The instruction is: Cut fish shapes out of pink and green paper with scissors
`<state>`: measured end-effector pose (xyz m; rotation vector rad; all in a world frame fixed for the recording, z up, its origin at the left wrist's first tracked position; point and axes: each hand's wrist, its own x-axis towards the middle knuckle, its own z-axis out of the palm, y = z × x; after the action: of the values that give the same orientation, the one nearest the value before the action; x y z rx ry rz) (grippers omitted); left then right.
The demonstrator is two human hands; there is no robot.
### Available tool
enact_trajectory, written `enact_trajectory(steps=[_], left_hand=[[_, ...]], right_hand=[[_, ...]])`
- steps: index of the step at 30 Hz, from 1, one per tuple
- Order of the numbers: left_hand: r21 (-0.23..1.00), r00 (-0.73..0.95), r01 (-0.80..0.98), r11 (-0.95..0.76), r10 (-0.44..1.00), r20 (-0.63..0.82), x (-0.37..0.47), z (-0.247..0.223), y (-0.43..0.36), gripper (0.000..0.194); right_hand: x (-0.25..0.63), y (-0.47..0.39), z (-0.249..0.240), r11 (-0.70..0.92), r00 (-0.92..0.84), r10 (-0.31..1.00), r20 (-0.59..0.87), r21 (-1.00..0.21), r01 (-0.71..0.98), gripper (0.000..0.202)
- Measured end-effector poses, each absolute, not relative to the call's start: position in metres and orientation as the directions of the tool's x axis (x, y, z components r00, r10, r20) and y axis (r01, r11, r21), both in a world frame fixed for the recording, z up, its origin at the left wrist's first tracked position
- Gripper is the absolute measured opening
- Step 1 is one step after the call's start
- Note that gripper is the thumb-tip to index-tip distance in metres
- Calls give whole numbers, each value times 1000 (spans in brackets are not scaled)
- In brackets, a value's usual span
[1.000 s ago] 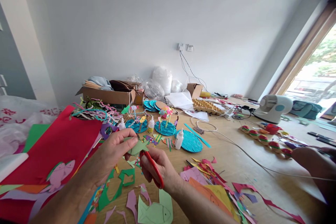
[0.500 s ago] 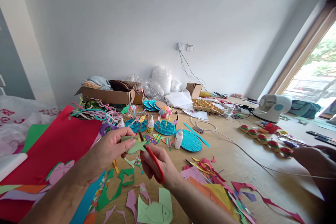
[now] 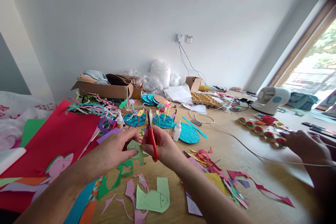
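My right hand grips a pair of scissors with red handles, their dark blades pointing up. Between my two hands is a light green paper fish cutout, tilted downward. My left hand has the cutout at its thumb, with the index finger raised above it. Right-hand fingertips reach the cutout's other end. On the table below lies a green sheet with a drawn fish, partly cut around. Pink paper scraps and a dark green offcut lie beside it.
Glue bottles and blue discs stand beyond my hands. Red sheets and pipe cleaners lie left. Paper scraps and a cable lie right. Another person's hand is near a painted egg-carton strip.
The scissors have come away from the green cutout and turned upright. The cutout has swung lower between my hands. The other person's hand has shifted, and the view has tilted slightly.
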<state>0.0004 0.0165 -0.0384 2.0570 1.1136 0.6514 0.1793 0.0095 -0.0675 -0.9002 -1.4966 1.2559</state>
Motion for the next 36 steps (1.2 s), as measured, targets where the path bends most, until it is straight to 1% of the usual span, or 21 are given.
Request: enact_trajectory(steps=[4,6,8,10,12,14,18,22,32,34,36], left_hand=[[802,502,464,-376,858,111,-1,-40,19,10],[848,481,394,-354,866,139,-2,-41,20,10],[897,416,301,-324,891,183,-2,-41,19,12],[926,341,228,-300,916,212,-1,-41,16,20],[940,319,195,-281,924,210,3,-41,14,29],[943,335,198,-267,923,191,8,-42,12,34],[933,285,221,-284,934,217,16,-44,12,30],[931,242,228,-284,943,228,16,-41,12,28],[929,360,245,-279,915,180,18,-38,10,24],[932,344,236,-275,921,185,18,-37,8,24],[936,289,231,-266,937,195,16,-37,7,24]], right_hand=[[177,9,-67,193,-269,942,202,-979,-58,31],[176,9,-67,183,-245,948,202,-978,-95,32],[174,8,-67,185,-207,955,211,-973,-138,32],[172,7,-67,196,-156,962,224,-965,-176,32],[171,6,-67,213,-98,967,236,-956,-202,31],[169,4,-68,230,-54,968,247,-950,-212,31],[169,3,-68,226,-69,967,247,-948,-225,31],[172,3,-65,219,-68,969,237,-954,-206,25],[170,3,-64,207,-101,967,234,-952,-224,33],[169,2,-65,198,-104,969,226,-954,-226,34],[168,0,-64,181,-127,969,213,-958,-224,34]])
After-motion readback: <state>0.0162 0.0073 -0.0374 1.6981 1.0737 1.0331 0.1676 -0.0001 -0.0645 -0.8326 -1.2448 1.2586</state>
